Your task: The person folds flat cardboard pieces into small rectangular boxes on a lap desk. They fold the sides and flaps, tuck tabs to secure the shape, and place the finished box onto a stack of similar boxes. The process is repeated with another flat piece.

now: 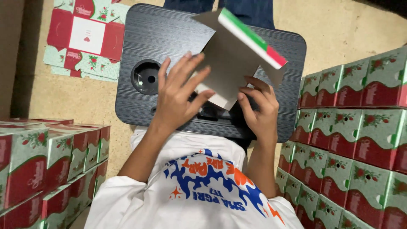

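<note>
Two stacks of finished boxes stand on the floor: a big wall of green and red cartons (356, 127) at the right and a lower stack (46, 161) at the near left. So much of the folding work looks already done. On the far left of the floor, one flat unfolded carton (85, 38) lies with its printed side up and is not yet shaped.

The dark worktop (169, 38) sits over the person's lap, with a round cup hole (146, 77) at its left part. Its right edge comes close to the right stack, so there is little room on that side; the far half of the worktop is mostly bare.

The box in hand (231, 63) is above the middle of the worktop, half folded: its grey inner side faces the camera and one green, white and red side panel stands up at the far right. The left hand (178, 95) lies flat with the fingers (188, 68) spread wide on the grey panel. The right hand (260, 112) curls its fingers around the near lower flap and holds it.
</note>
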